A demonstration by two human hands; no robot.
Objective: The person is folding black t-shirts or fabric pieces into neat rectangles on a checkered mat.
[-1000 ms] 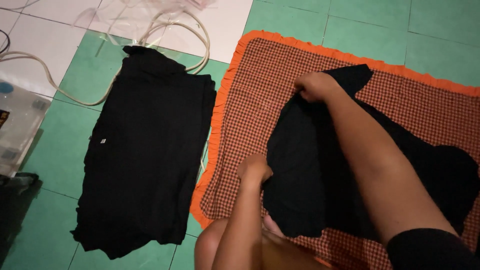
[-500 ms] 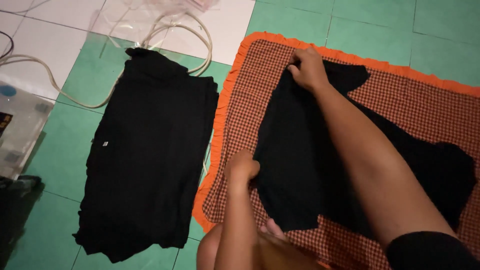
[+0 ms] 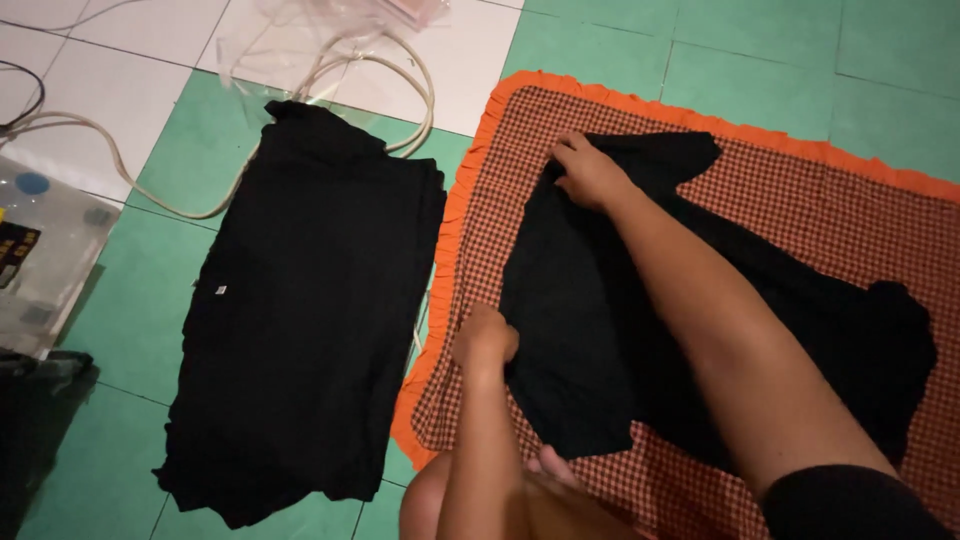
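Note:
A black garment (image 3: 590, 340) lies spread on a red-checked cloth with an orange frill (image 3: 800, 190). My right hand (image 3: 588, 172) pinches the garment's far folded edge near the cloth's top. My left hand (image 3: 485, 338) grips the near left edge of the same fold. The garment's right part runs under my right forearm toward the cloth's right side.
A stack of folded black garments (image 3: 310, 310) lies on the green and white tiled floor to the left of the cloth. A pale cable (image 3: 150, 195) loops behind it, beside clear plastic wrap (image 3: 300, 40). A clear plastic box (image 3: 40, 260) stands at the far left. My knee (image 3: 440, 500) is at the bottom.
Both hands have drawn the garment's folded edge leftward and flatter across the checked cloth; my right hand went up toward the far edge, then settled lower and to the left.

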